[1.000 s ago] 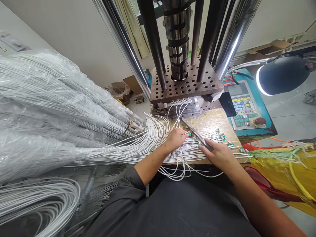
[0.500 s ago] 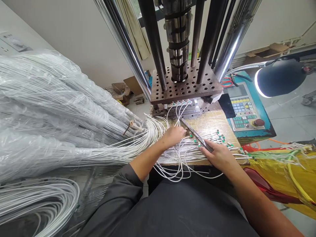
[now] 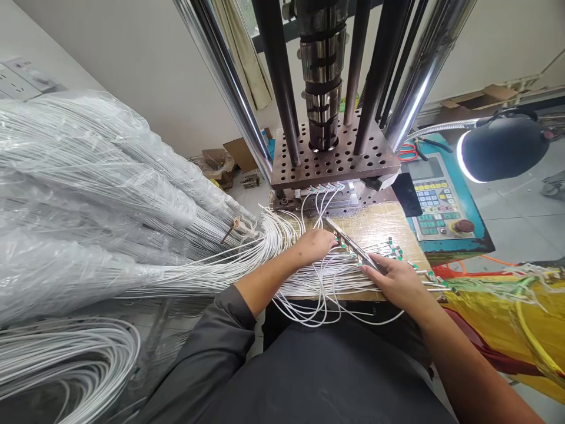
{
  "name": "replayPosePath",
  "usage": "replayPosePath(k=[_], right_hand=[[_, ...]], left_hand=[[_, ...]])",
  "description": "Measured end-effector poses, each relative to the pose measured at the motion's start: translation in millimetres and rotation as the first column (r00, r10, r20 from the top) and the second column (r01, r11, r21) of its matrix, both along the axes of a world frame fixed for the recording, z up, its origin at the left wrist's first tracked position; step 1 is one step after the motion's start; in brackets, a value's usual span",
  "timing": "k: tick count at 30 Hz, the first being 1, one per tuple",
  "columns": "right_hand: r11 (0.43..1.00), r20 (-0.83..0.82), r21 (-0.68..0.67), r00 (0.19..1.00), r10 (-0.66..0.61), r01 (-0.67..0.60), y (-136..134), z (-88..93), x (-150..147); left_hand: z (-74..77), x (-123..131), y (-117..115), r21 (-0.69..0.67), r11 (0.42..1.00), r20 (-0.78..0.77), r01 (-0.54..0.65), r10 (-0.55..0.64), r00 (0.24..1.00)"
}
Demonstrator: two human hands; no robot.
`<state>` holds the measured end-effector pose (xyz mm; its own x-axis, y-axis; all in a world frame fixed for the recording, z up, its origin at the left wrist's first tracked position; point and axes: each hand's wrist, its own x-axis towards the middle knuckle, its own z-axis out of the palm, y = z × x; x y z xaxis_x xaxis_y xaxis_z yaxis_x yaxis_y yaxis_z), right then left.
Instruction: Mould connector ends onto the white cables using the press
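Your right hand (image 3: 399,284) is clamped around the near end of a long, slim grey metal bar (image 3: 353,244), slanted above the bench (image 3: 382,217). Your left hand (image 3: 318,244) is at the bar's far half, beside small green-and-white connectors (image 3: 352,254) along its edge; whether its fingers grip one, I cannot tell. Thin white plastic-coated cables (image 3: 238,259) run beneath both your hands, before a brown perforated steel press plate (image 3: 326,178).

The press (image 3: 335,168) stands at the back of the worktable (image 3: 382,218), cables (image 3: 278,247) strewn across the tabletop before it. Over to the left lie wrapped cable bundles (image 3: 88,153); to the right, the control panel (image 3: 435,197), then the desk lamp (image 3: 505,146). A metal bar (image 3: 352,245) slants above the cables.
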<state>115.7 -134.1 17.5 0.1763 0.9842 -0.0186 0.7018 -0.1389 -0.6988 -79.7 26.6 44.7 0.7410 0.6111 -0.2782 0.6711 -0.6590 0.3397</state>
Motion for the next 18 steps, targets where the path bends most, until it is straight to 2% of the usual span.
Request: replayPosePath(k=[10,18], right_hand=[[1.0,0.004,0.019,1.0,-0.006,0.006,0.0,-8.7,4.4],[0.999,-0.036,-0.037,0.999,-0.023,0.021,-0.1,-0.9,6.4]], left_hand=[[-1.5,-1.1,4.7,-0.073,0.997,0.043,-0.002,0.005,0.999],[2.6,0.1,7.1,-0.067,0.995,0.025,0.071,-0.069,0.997]])
